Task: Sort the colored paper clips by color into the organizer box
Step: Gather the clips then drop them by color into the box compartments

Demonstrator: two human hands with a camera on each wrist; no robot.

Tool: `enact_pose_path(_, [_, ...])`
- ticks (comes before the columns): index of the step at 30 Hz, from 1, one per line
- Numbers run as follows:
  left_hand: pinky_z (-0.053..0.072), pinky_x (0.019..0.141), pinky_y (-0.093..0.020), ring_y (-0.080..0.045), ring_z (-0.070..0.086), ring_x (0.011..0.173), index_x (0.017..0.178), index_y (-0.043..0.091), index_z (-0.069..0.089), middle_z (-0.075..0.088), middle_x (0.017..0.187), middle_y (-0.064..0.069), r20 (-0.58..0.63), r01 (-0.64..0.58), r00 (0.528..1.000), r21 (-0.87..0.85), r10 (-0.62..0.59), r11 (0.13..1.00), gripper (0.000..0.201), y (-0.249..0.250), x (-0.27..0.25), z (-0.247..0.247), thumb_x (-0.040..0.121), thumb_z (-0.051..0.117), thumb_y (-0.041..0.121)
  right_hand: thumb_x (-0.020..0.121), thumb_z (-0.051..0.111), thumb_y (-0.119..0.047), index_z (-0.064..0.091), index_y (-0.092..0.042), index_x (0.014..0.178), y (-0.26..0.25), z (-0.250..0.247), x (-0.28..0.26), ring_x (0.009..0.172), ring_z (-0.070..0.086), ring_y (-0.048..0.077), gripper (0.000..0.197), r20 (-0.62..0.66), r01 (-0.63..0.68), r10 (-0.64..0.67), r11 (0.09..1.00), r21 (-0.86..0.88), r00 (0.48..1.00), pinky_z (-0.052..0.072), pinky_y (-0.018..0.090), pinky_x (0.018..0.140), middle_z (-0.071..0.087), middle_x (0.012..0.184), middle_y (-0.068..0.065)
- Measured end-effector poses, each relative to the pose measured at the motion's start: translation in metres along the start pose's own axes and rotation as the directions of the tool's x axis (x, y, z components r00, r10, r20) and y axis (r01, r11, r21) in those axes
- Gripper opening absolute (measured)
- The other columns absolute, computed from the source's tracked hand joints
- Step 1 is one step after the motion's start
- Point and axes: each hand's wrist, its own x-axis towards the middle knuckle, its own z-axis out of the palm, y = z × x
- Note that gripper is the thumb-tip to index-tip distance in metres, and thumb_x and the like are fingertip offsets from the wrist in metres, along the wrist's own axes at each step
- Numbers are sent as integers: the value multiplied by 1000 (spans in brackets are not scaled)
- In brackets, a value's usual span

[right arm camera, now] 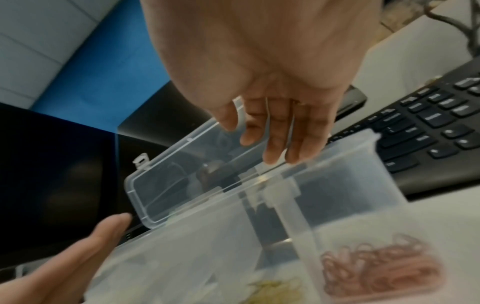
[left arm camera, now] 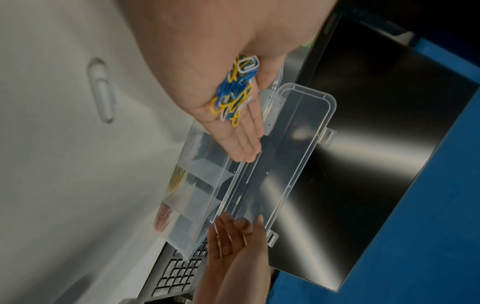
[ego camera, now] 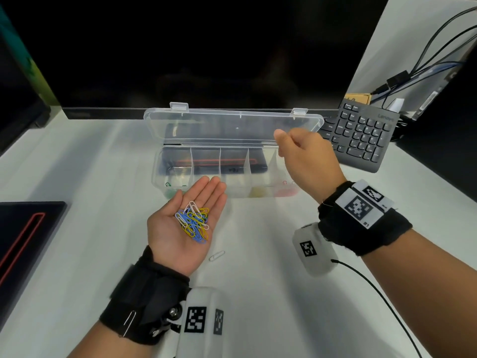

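A: Clear plastic organizer box (ego camera: 204,161), lid tipped back behind it, sits just past the fingertips of the left hand (ego camera: 185,226). That hand lies palm up, fingers straight and together, a flat tray for the loose clips (ego camera: 193,222): thin coated wire loops, blue, yellow, white.

B: Right hand (ego camera: 304,156)?

A: Hovers over the box's right end, fingers relaxed and hanging, nothing pinched in the wrist view. Below it, the pink clips (right arm camera: 379,267) fill the end compartment; the yellow clips (right arm camera: 275,288) lie one over, toward the left hand.

B: Strays?

A: One white clip (ego camera: 216,255) on the smooth table (ego camera: 77,164), just beside the left hand's heel.
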Motion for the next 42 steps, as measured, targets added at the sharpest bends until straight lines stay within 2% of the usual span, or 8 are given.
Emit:
enact_pose_path(4, [55,86,-44,-33,69,101,96,-6,74,67,117,-21,3,-55,998,-66,55,996,49,13,-1,0,99,33,21,94,58,-35,60,-14,69,-22,5,-28,51,45,5,33,117,177,-193,975,133,974,34,12,48,51,55,-8])
enact_pose_path(8, [55,86,-44,-33,69,100,98,-7,72,67,116,-22,10,-102,994,-121,104,987,47,26,-1,-1,98,34,20,84,70,-35,77,-25,87,-37,27,-59,68,56,-1,12,697,407,-290,913,-2,655,41,11,69,74,83,-10])
enact_pose_path(15, [56,85,-46,-35,69,98,100,-8,71,67,113,-23,-8,-108,994,-125,108,986,49,28,2,-4,100,33,22,83,69,-31,71,-29,112,-52,49,-67,104,59,14,29,822,591,-234,793,-147,519,45,25,85,70,108,-8])
enact_pose_path(26, [55,85,-46,-34,69,98,101,-8,71,68,112,-23,-16,-70,998,-110,68,991,49,23,4,-8,100,33,23,76,61,-27,65,-23,77,-49,43,-75,76,57,11,6,778,491,-169,849,-197,606,50,28,73,65,79,-7])
enact_pose_path(30, [59,79,-43,-33,70,95,98,-7,72,69,109,-23,-27,-59,998,-98,57,993,50,20,5,-8,100,33,23,73,66,-6,68,-11,72,-54,29,-62,52,60,11,6,691,5,-104,990,144,716,52,23,60,69,61,3])
enact_pose_path(35, [59,78,-44,-35,71,90,94,-8,73,70,104,-24,-39,-26,999,-81,23,996,51,9,7,-8,99,33,23,88,55,4,67,-4,103,-66,18,-49,56,59,14,21,630,-590,41,403,700,776,53,20,55,64,68,8])
enact_pose_path(38, [53,87,-47,-36,70,94,98,-9,71,68,108,-26,-41,-16,999,-63,14,998,49,5,7,-8,99,33,23,84,44,-1,61,-5,83,-63,21,-46,55,53,15,17,644,-656,218,-24,755,733,47,20,49,57,66,5])
enact_pose_path(42, [54,87,-46,-36,70,95,98,-9,71,67,110,-27,-47,-2,999,-64,-1,998,50,1,8,-11,100,32,23,75,36,-9,44,-12,67,-56,32,-52,45,28,14,11,687,-711,257,0,703,679,23,21,41,36,58,1])
